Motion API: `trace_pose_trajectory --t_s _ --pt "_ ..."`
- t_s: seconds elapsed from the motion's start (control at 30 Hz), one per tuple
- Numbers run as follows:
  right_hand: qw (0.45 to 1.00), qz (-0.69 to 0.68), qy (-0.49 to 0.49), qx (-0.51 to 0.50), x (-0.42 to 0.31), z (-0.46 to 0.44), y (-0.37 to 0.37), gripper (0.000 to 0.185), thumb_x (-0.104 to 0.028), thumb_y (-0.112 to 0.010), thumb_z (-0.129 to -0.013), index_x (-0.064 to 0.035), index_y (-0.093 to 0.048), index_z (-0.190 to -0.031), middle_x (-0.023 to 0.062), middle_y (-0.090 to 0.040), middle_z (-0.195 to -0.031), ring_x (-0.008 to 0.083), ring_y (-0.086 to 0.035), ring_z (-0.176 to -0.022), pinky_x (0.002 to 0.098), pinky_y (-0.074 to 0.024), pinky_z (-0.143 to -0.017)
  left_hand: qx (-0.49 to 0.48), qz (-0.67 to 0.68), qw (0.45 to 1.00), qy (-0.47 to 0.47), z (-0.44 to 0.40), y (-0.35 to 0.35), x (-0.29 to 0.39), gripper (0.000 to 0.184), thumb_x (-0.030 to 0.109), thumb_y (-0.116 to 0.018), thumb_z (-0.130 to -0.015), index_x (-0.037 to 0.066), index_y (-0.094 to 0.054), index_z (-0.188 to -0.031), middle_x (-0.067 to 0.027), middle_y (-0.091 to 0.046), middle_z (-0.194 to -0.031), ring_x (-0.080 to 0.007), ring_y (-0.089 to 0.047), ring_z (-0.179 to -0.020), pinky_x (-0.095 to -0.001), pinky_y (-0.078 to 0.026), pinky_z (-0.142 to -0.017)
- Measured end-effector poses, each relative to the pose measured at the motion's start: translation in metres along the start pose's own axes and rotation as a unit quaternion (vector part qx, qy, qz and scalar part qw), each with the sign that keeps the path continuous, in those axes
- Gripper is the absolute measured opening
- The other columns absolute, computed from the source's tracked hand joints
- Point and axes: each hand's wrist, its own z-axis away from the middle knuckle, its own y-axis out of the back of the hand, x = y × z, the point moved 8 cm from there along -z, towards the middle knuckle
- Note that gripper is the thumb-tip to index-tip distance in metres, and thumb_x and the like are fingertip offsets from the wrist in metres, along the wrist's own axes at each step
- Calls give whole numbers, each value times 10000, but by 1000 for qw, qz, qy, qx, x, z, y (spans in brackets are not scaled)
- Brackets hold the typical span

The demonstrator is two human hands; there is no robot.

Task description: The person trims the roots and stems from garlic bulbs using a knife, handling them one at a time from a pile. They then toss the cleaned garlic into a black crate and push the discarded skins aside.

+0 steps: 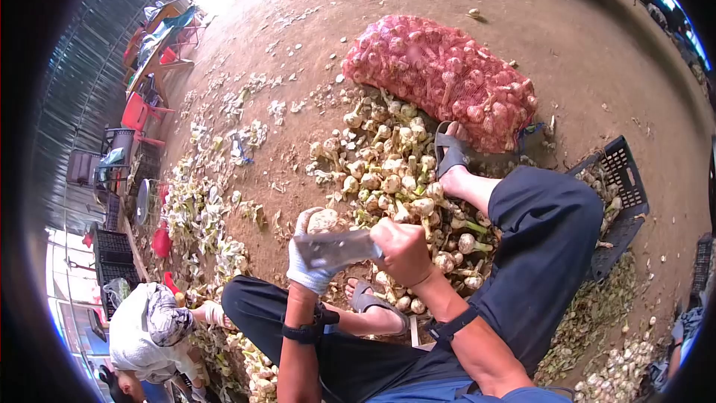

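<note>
My left hand (306, 254), in a white glove, is closed around a whitish garlic bulb (324, 221) that shows above the blade. In my bare right hand (403, 251) is the handle end of a wide metal blade (335, 248), which lies across the front of my left hand and hides part of it. Just beyond my hands a heap of garlic bulbs with stems (388, 172) spreads over the ground between my feet. A red mesh sack full of garlic (440, 75) lies behind the heap.
A black crate (626, 179) with garlic stands tilted beside my knee on the right. Another person (149, 332) bends over at the lower left. Peelings (201, 216) litter the dirt floor. Red chairs (136, 113) and black crates (113, 254) line the left wall. More garlic lies at the lower right.
</note>
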Motion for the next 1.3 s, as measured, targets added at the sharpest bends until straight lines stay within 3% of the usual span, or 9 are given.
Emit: trace_pose_trajectory --t_s 0.43,0.5,0.57,0.67,0.77,0.8,0.97,1.13,1.3 --pt "1000 7 -5 -18 5 10 -14 132 -173 -662 -782 -70 -593 -827 108 -589 -759 277 -631 -623 392 -495 -538 -4 -162 982 -91 -3 -10 30 741 141 -888 -640 42 -507 -1268 -69 -672 -1024 -166 -653 -934 -299 -536 -860" --pt "997 57 -46 35 31 20 -20 152 -169 -685 -768 -73 -567 -775 122 -555 -698 313 -598 -574 409 -479 -513 29 -163 986 -29 3 -11 39 727 134 -860 -604 33 -517 -1237 -78 -674 -964 -183 -663 -905 -308 -540 -851" --pt "975 100 -196 17 87 37 -10 160 -221 -697 -813 -85 -612 -802 121 -639 -761 292 -633 -582 407 -522 -548 28 -98 992 -76 10 -13 59 659 121 -829 -610 52 -534 -1195 -67 -678 -950 -161 -664 -881 -310 -551 -835" --pt "989 51 -137 38 53 16 5 154 -211 -686 -819 -72 -620 -815 126 -632 -752 300 -642 -617 412 -517 -550 79 -149 985 -22 -2 -6 38 659 141 -846 -617 49 -538 -1193 -66 -680 -967 -150 -665 -902 -300 -549 -859" --pt "1000 -11 -6 1 7 5 1 156 -184 -679 -764 -59 -609 -826 115 -600 -744 308 -628 -620 400 -501 -547 25 6 1000 9 1 -9 10 780 95 -875 -611 63 -486 -1286 -46 -647 -1061 -149 -652 -942 -304 -567 -840" --pt "999 -27 -7 -19 0 6 -1 180 -199 -686 -748 -62 -606 -834 105 -598 -758 290 -631 -634 392 -497 -550 6 60 998 -12 2 -12 29 665 -10 -779 -744 68 -458 -1321 -38 -627 -1096 -145 -644 -955 -302 -581 -833" --pt "997 -56 41 -14 -22 2 3 228 -193 -726 -682 -69 -567 -788 94 -555 -727 292 -599 -600 384 -453 -513 18 -8 1000 19 4 -11 35 410 -87 -511 -937 74 -468 -1312 -38 -625 -1093 -140 -650 -942 -308 -593 -828" --pt "1000 -7 16 15 -9 6 0 208 -170 -725 -701 -65 -566 -784 95 -539 -705 290 -585 -568 381 -445 -498 -8 -152 983 -99 5 -17 57 555 119 -781 -810 60 -496 -1282 -56 -641 -1065 -158 -647 -918 -300 -544 -852" --pt "998 38 -54 4 26 22 -12 162 -199 -679 -794 -70 -583 -811 105 -594 -741 273 -632 -619 380 -508 -544 -4 -82 996 -23 5 -15 21 716 152 -880 -620 33 -527 -1231 -68 -665 -1024 -154 -648 -925 -314 -534 -867"
